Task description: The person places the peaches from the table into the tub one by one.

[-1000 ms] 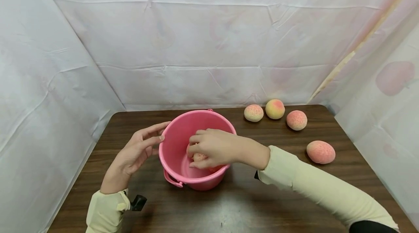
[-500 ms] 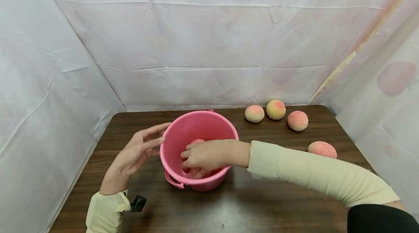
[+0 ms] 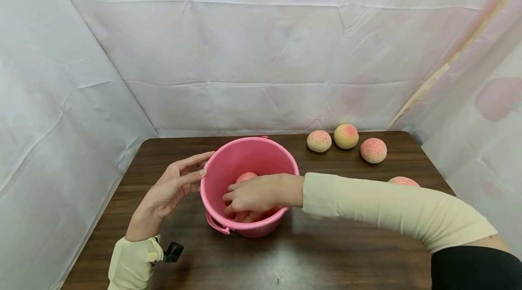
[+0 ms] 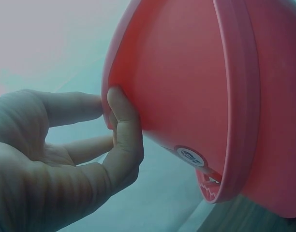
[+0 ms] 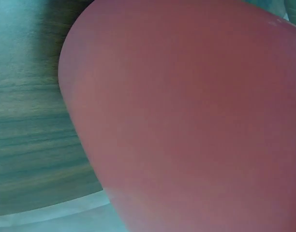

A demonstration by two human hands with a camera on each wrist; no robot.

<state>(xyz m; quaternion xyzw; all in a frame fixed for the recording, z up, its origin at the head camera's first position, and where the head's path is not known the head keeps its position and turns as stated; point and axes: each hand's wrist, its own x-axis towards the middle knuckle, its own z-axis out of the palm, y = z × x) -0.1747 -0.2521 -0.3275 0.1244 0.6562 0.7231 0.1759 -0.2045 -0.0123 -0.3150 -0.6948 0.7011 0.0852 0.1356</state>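
A pink plastic bucket [image 3: 212,181] stands on the dark wooden table. My left hand [image 3: 173,186] pinches its left rim, the thumb on one side of the wall and the fingers on the other, as the left wrist view shows. Inside the bucket my right hand [image 3: 257,195] points down with curled fingers round a pink peach [image 3: 244,216], mostly hidden under the palm. Another peach [image 3: 246,176] lies in the bucket, just behind that hand. The right wrist view is filled by the bucket's outer wall [image 5: 186,121].
Three peaches lie at the back right: a pale speckled peach [image 3: 319,141], a yellow-pink peach [image 3: 346,136] and a pinker peach [image 3: 373,150]. Another peach [image 3: 403,181] is partly covered by the right sleeve. White sheets [image 3: 244,54] enclose the table [image 3: 228,263]. A bucket handle [image 3: 217,224] hangs in front.
My right hand has gone lower into the bucket and slightly left, with the peach in its fingers. The right forearm now covers part of the peach on the right. The left hand keeps its place.
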